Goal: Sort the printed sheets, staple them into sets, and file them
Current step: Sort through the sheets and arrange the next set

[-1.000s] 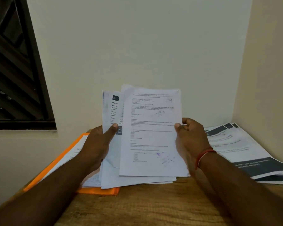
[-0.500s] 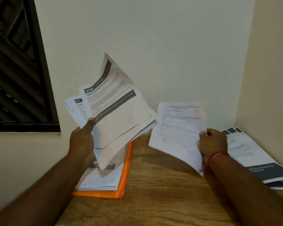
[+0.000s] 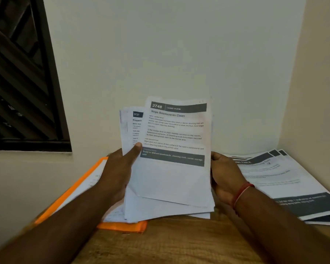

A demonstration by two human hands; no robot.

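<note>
Holding the printed sheets (image 3: 171,178) upright over the counter (image 3: 179,242), left hand (image 3: 120,172) thumb-clamps their left edge, right hand (image 3: 224,178) grips the right; advise reading headers, peeling one sheet, matching it to the right pile (image 3: 286,183) or left orange folder (image 3: 122,226)

I get a dim, warm picture; the window (image 3: 23,73) at far left is dark. Soft shadow lies under the sheets (image 3: 175,178), whose small print is soft. The near forearms (image 3: 46,235) blur, and edges bow.
</note>
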